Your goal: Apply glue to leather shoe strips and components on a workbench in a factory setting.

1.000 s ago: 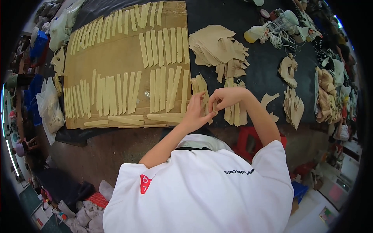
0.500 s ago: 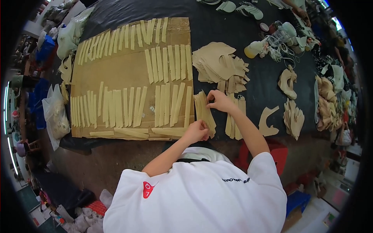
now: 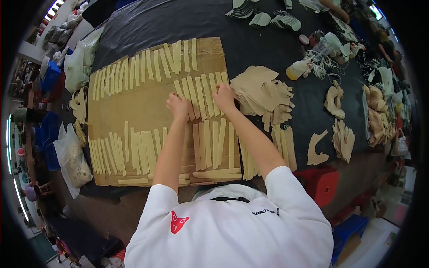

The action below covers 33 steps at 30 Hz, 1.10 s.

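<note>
Rows of long, narrow, pale yellow strips point(image 3: 200, 95) lie on a flat brown cardboard sheet point(image 3: 143, 105) on the table. Over the sheet's right half, my left hand point(image 3: 178, 106) is at the left end of the middle row, its fingers curled together beside a strip. My right hand point(image 3: 224, 96) is at the right end of that row, thumb and fingers pressed together over the strips. Whatever is in either hand's fingertips is too small or covered to make out. Below my right forearm, a bundle of similar strips point(image 3: 248, 161) is partly hidden.
Right of the sheet lie a heap of beige cut pieces point(image 3: 259, 89), more strips point(image 3: 284, 145) and curved beige pieces point(image 3: 317, 148). A yellowish container point(image 3: 295, 71) with white cords stands farther back. Plastic bags point(image 3: 73, 158) are at the left edge, a red stool point(image 3: 319, 185) below right.
Both hands have left the strip bundle at the sheet's right edge and moved forward and left over the middle row. The view has shifted, so the table sits lower in the picture.
</note>
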{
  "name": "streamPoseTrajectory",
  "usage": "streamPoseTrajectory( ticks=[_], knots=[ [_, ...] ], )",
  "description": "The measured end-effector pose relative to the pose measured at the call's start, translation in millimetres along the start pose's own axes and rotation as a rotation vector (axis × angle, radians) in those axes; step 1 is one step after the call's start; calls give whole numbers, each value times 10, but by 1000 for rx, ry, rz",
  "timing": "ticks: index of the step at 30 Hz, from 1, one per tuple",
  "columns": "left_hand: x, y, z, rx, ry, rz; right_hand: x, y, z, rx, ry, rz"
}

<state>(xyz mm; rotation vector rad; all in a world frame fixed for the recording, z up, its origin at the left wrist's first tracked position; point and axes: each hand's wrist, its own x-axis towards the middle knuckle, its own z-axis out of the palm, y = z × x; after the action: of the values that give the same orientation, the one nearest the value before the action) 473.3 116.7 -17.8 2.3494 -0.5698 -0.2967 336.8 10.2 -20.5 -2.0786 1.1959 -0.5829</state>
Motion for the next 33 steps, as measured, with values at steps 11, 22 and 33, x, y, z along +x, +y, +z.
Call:
streamPoseTrajectory(
  ticks=[11,22,33],
  knots=[
    [721,-365,-188,74,-268,90,14,-838,772,-102,-30,187],
    [393,-153,26,134,-172,237,33,-728,667,143,191,209],
    [413,73,-77,118,-236,67,114,-548,705,19,125,265]
  ],
)
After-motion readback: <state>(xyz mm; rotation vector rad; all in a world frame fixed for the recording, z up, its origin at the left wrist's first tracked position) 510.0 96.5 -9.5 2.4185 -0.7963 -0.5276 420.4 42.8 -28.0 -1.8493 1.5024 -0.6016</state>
